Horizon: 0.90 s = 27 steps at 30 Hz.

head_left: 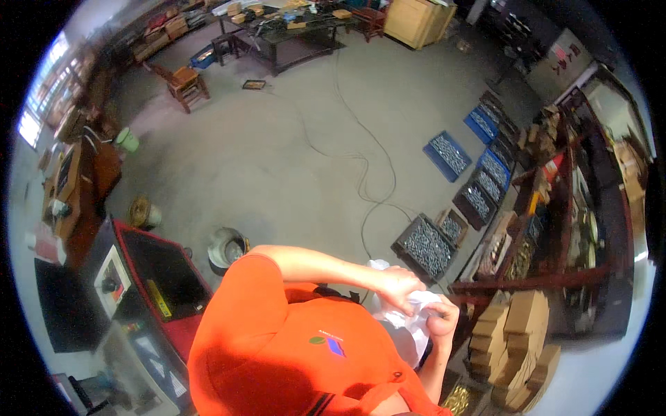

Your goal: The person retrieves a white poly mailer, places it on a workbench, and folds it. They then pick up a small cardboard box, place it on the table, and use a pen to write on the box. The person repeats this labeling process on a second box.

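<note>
A crumpled white plastic bag (412, 334) is gathered between my two hands, in front of my orange shirt and toward the right. My left hand (401, 288), its arm stretched across my chest, is closed on the upper part of the bag. Fingers curled, my right hand (442, 319) grips the bag's near right side. The bag hangs down below the hands, and whatever it may contain is hidden. Some fingertips are covered by the folds of the plastic.
Trays of small metal parts (427, 244) line the floor ahead right, beside a cluttered shelf (548, 277). Cardboard boxes (524, 319) are stacked at right. A cable (393, 180) crosses the floor. A metal bucket (225, 248) and a red-framed cabinet (163, 267) stand at left.
</note>
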Tool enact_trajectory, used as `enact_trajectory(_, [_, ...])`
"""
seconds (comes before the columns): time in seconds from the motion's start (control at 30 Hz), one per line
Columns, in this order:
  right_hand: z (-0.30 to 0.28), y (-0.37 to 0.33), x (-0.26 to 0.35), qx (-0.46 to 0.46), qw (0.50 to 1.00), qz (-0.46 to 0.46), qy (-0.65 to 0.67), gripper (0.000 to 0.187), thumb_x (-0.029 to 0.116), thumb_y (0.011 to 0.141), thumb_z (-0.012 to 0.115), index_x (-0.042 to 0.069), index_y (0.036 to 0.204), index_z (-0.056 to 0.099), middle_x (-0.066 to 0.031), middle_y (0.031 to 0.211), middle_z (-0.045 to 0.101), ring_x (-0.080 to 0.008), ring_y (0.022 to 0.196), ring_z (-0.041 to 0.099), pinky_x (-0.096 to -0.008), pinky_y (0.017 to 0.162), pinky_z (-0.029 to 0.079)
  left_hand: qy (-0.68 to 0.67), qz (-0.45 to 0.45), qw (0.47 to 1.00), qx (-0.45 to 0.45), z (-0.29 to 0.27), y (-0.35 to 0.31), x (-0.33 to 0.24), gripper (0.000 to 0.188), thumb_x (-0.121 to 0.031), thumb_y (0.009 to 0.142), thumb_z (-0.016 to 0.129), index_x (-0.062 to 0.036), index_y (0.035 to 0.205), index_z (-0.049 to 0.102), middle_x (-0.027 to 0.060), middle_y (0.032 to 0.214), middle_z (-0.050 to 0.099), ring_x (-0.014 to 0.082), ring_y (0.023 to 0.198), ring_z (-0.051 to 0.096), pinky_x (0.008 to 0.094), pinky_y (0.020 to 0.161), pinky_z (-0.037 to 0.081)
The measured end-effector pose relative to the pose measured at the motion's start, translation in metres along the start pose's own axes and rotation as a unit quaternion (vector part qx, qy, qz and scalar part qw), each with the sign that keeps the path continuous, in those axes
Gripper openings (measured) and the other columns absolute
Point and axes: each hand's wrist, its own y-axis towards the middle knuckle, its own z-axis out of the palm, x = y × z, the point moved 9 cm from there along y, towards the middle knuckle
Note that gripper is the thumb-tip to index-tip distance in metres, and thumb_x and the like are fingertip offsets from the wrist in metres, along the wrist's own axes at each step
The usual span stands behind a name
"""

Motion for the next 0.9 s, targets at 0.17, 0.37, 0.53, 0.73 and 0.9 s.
enact_trajectory(0.17, [0.029, 0.095, 0.015, 0.094, 0.994, 0.000, -0.060, 0.021, -0.004, 0.048, 0.045, -0.002, 0.061, 0.061, -0.0122, 0.075, 0.062, -0.0206, 0.068, 0.058, -0.0262, 0.064, 0.044, -0.018, -0.144, 0.989, 0.001, -0.053, -0.017, 0.093, 0.028, -0.024, 0.064, 0.065, -0.0121, 0.089, 0.066, 0.0139, 0.080, 0.066, 0.0329, 0.077, 0.063, 0.0447, 0.066, 0.049])
enact_trajectory(0.37, [0.033, 0.193, 0.014, 0.199, 0.976, 0.002, -0.093, 0.014, -0.003, 0.048, 0.049, 0.000, 0.058, 0.059, -0.0088, 0.066, 0.057, -0.0178, 0.064, 0.053, -0.0254, 0.060, 0.039, 0.035, -0.161, 0.971, -0.171, -0.145, -0.046, 0.162, 0.029, -0.018, 0.060, 0.061, -0.0100, 0.088, 0.064, 0.0125, 0.079, 0.064, 0.0315, 0.081, 0.062, 0.0439, 0.070, 0.049])
enact_trajectory(0.53, [0.039, 0.281, 0.011, 0.300, 0.947, -0.079, -0.078, 0.027, -0.004, 0.047, 0.050, 0.002, 0.067, 0.066, -0.0086, 0.069, 0.060, -0.0181, 0.066, 0.056, -0.0267, 0.059, 0.042, -0.035, -0.217, 0.952, -0.211, -0.210, -0.066, 0.189, 0.029, -0.015, 0.063, 0.058, -0.0075, 0.091, 0.063, 0.0145, 0.083, 0.064, 0.0312, 0.080, 0.062, 0.0402, 0.069, 0.049])
enact_trajectory(0.73, [0.042, 0.387, 0.012, 0.398, 0.911, -0.106, -0.023, 0.040, -0.006, 0.051, 0.044, 0.002, 0.080, 0.071, -0.0103, 0.085, 0.064, -0.0204, 0.076, 0.059, -0.0275, 0.069, 0.046, -0.152, -0.246, 0.892, -0.347, -0.288, -0.070, 0.218, 0.034, -0.014, 0.065, 0.057, 0.0002, 0.096, 0.060, 0.0083, 0.085, 0.064, 0.0157, 0.080, 0.059, 0.0304, 0.073, 0.048])
enact_trajectory(0.9, [0.038, 0.447, 0.033, 0.412, 0.907, -0.083, -0.029, 0.042, -0.001, 0.052, 0.045, 0.005, 0.083, 0.072, -0.0141, 0.111, 0.058, -0.0252, 0.103, 0.055, -0.0307, 0.092, 0.040, -0.188, -0.320, 0.858, -0.354, -0.321, -0.070, 0.228, 0.034, -0.024, 0.073, 0.061, 0.0002, 0.096, 0.063, 0.0096, 0.086, 0.064, 0.0162, 0.081, 0.060, 0.0299, 0.074, 0.047])
